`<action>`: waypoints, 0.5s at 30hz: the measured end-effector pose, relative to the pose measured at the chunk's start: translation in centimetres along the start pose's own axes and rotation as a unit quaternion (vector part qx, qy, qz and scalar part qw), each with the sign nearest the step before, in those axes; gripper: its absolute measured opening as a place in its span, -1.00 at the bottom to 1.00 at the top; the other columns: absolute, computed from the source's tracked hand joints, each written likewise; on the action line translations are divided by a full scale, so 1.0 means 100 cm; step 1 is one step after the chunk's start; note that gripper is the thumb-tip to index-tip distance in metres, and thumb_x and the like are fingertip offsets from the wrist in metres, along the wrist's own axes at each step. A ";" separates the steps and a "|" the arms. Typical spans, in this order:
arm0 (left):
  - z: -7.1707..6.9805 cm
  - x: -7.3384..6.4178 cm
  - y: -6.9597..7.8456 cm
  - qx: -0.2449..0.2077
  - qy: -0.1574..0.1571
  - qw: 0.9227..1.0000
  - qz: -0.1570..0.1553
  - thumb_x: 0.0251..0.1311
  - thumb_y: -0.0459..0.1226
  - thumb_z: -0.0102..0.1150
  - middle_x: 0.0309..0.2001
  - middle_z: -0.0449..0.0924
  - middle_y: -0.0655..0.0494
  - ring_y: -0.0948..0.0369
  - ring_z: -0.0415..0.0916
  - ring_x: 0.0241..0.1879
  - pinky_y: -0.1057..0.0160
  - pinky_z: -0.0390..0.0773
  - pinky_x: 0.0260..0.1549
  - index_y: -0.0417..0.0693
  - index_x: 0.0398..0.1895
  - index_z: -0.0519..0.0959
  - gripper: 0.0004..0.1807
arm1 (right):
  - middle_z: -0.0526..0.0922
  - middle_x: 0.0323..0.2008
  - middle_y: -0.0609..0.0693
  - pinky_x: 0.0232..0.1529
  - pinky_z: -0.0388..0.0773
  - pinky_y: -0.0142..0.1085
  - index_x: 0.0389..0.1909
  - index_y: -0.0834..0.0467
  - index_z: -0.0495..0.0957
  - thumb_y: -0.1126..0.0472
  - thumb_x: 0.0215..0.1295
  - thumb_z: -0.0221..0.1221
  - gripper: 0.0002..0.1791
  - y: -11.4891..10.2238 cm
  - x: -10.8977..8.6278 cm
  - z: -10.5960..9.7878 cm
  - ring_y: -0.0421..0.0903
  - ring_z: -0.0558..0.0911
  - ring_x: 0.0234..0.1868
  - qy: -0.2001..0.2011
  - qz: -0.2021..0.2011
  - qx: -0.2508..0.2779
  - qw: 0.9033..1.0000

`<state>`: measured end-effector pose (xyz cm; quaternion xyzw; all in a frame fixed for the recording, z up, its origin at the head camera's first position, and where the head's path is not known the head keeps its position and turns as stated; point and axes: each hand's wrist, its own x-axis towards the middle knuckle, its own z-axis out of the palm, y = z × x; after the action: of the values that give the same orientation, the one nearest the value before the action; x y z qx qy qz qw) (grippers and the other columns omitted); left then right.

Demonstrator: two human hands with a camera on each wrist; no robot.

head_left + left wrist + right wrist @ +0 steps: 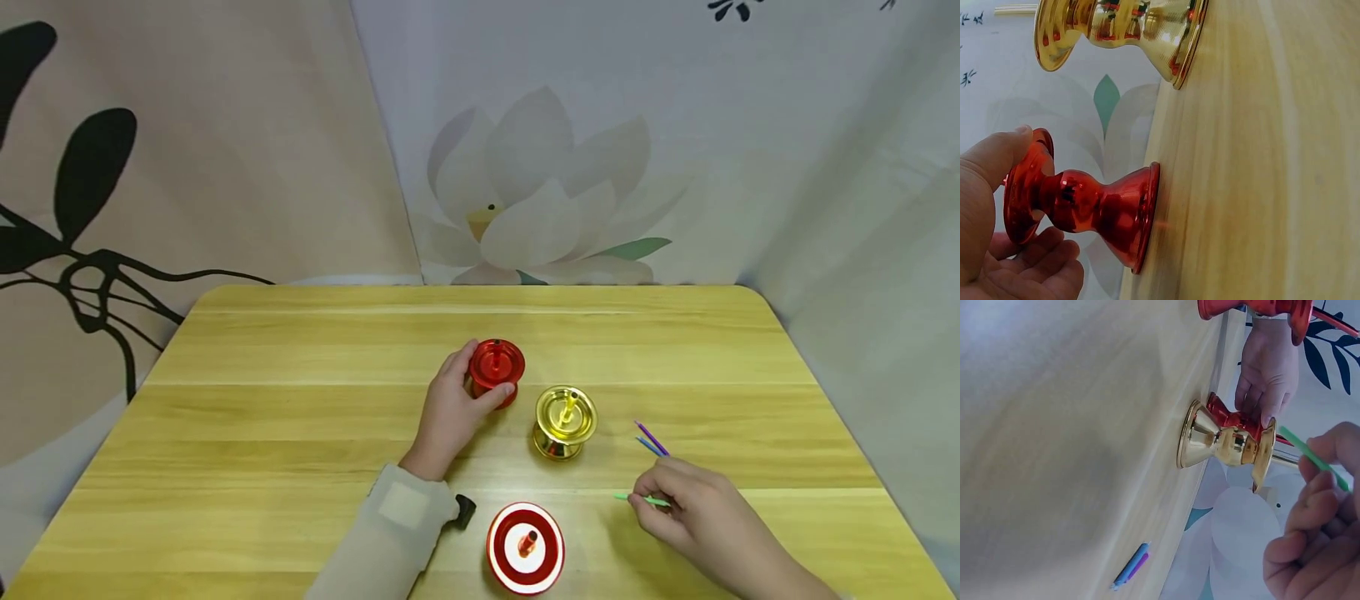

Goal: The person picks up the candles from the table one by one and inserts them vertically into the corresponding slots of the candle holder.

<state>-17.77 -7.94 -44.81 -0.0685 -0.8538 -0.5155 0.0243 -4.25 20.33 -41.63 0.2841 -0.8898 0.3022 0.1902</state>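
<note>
My left hand grips a shiny red candle holder by its dish-like top, thumb on the near side and fingers round the far side. In the left wrist view, the holder's flared base stands on the wooden table. Pinched between the thumb and index finger of my right hand is a thin green stick, held above the table. A gold candle holder with an upright central tube stands between the two hands. Beyond the right hand lie a purple stick and a blue stick, side by side.
Nearest me stands another red candle holder, its top ringed in white, close to the left sleeve. The wooden table has rounded far corners. Behind it hangs a printed cloth with a lotus and dark leaves.
</note>
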 end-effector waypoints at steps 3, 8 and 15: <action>0.000 0.000 0.001 -0.001 -0.002 1.000 -0.003 0.10 -0.14 0.51 0.31 0.43 -0.12 -0.01 0.41 0.31 0.03 0.42 0.30 -0.23 0.46 0.30 -0.10 | 0.36 -0.49 -0.44 -0.52 0.23 -0.69 -0.46 -0.18 0.51 0.36 -0.03 0.41 -0.63 -0.001 0.006 -0.001 -0.50 0.29 -0.51 -0.007 -0.002 -0.013 1.000; 0.000 0.000 0.001 0.000 -0.002 1.000 0.000 0.10 -0.14 0.51 0.30 0.44 -0.11 -0.01 0.42 0.31 0.03 0.42 0.29 -0.24 0.46 0.30 -0.10 | 0.38 -0.47 -0.45 -0.52 0.27 -0.67 -0.48 -0.19 0.50 0.35 -0.05 0.41 -0.63 -0.004 0.017 -0.005 -0.50 0.31 -0.50 -0.018 0.006 -0.030 0.999; 0.001 0.000 0.000 0.012 0.004 1.000 0.006 0.09 -0.12 0.51 0.28 0.46 -0.12 -0.02 0.43 0.30 0.01 0.43 0.29 -0.26 0.46 0.30 -0.09 | 0.45 -0.46 -0.43 -0.51 0.32 -0.66 -0.49 -0.16 0.53 0.37 -0.06 0.40 -0.65 -0.007 0.032 -0.009 -0.49 0.34 -0.50 -0.025 0.001 -0.030 0.999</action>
<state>-17.77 -7.87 -44.84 -0.0708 -0.8593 -0.5056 0.0316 -6.12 19.18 -39.07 0.2851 -0.9033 0.2680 0.1758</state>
